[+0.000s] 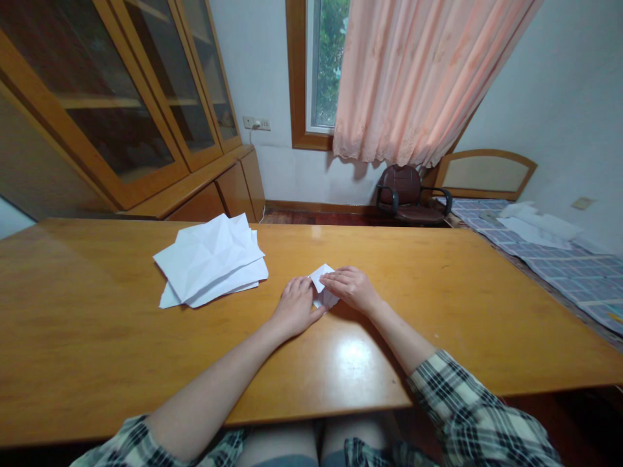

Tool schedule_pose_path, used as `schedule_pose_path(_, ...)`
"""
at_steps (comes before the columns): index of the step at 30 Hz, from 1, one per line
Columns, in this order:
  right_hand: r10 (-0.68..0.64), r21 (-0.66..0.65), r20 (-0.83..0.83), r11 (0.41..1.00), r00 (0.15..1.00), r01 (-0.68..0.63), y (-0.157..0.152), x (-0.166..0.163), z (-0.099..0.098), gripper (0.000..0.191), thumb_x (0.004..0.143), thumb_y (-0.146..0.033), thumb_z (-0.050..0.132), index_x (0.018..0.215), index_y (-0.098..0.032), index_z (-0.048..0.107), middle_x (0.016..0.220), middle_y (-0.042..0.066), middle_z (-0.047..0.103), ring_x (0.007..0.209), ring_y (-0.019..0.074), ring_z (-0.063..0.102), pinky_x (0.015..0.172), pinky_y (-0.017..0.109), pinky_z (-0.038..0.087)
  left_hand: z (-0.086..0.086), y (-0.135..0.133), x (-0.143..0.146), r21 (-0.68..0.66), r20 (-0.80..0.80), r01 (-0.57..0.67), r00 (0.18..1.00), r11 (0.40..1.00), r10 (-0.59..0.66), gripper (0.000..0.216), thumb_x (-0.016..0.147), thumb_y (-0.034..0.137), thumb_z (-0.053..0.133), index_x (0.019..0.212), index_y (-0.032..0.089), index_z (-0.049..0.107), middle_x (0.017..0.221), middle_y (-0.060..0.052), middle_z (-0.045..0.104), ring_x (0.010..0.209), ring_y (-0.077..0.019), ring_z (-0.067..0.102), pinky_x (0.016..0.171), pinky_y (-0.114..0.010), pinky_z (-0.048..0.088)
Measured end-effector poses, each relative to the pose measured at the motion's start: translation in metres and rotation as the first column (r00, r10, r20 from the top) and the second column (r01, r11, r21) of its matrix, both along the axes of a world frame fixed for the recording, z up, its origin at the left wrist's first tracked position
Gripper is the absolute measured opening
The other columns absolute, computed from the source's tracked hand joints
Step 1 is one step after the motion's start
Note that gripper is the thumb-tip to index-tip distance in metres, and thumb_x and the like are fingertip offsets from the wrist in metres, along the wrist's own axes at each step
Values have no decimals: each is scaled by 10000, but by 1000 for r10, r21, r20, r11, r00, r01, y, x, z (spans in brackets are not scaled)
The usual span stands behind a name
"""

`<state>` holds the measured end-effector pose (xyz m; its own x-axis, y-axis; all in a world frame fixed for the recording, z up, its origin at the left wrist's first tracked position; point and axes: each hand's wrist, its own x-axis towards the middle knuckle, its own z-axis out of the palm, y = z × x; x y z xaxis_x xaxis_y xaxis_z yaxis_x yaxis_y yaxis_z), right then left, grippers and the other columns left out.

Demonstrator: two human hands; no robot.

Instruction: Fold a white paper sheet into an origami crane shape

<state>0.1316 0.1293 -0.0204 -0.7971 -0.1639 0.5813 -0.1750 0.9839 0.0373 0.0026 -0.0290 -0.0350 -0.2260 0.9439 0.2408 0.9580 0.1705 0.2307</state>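
Note:
A small piece of folded white paper [326,299] lies on the wooden table in front of me, its upper part a pointed flap. My left hand [294,307] rests at the paper's left side, fingertips against the edge and thumb reaching to its lower edge. From the right, my right hand [354,289] is closed over the paper, its fingers together and pressing on the flap. The hands hide parts of the paper's sides, so the full folded shape cannot be made out.
A stack of creased white paper sheets [209,259] lies on the table [418,311] to the left. Beyond the table stand a glass-door cabinet [146,194], an armchair [406,194] under a pink curtain [403,78], and a bed [564,266] at the right.

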Motion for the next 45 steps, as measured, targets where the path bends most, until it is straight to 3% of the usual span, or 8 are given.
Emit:
schedule_pose_path(10, 41, 13, -54, 999, 998, -41, -6, 0, 7, 272, 930, -209, 480, 1171, -225, 605, 1102, 58, 690, 992, 148, 646, 849, 306, 483, 5, 0, 3, -28, 11, -8, 1000, 1000, 8, 522, 814, 494, 525, 1198, 143, 492, 1178, -127, 525, 1132, -291, 438, 1018, -435, 316)
schedule_pose_path(18, 45, -30, -138, 998, 989, -50, -11, -2, 6, 198, 912, -205, 517, 1056, -214, 653, 1032, 37, 716, 916, 131, 669, 836, 288, 489, 6, -1, 3, -38, 21, -17, 1000, 999, 17, 496, 813, 483, 532, 1183, 153, 500, 1168, -121, 524, 1124, -283, 443, 1012, -426, 323)
schedule_pose_path(28, 43, -113, -109, 992, 993, -55, -17, -3, 9, 196, 913, -214, 512, 1015, -224, 679, 1008, 38, 723, 942, 140, 668, 851, 283, 493, 7, 0, 3, -31, 26, 0, 1000, 1000, 0, 487, 813, 484, 540, 1180, 165, 512, 1161, -116, 526, 1111, -285, 448, 1009, -440, 319)
schedule_pose_path(35, 57, -96, -55, 993, 997, -62, -19, -5, 8, 221, 921, -232, 497, 1055, -255, 672, 1033, 29, 716, 1022, 147, 641, 920, 311, 462, 5, 0, 2, -26, 46, 4, 999, 1000, -3, 486, 823, 500, 530, 1164, 154, 537, 1188, -127, 522, 1138, -290, 434, 1018, -451, 309)
schedule_pose_path(41, 12, -251, -103, 967, 995, -38, -19, -3, 17, 197, 909, -268, 522, 1037, -261, 672, 1047, 21, 712, 1037, 165, 635, 953, 346, 431, 9, -1, 3, -19, 38, 17, 999, 1000, -16, 455, 832, 484, 531, 1176, 187, 525, 1187, -109, 525, 1126, -280, 443, 1004, -440, 321)
schedule_pose_path(45, -153, -489, -62, 866, 986, 104, 2, 25, 33, 353, 880, -346, 563, 1218, -245, 577, 1164, 65, 659, 1066, 200, 617, 901, 360, 479, 11, -2, 4, -25, 36, 4, 999, 1000, -3, 504, 817, 499, 550, 1171, 143, 510, 1178, -135, 522, 1124, -302, 445, 994, -449, 331)
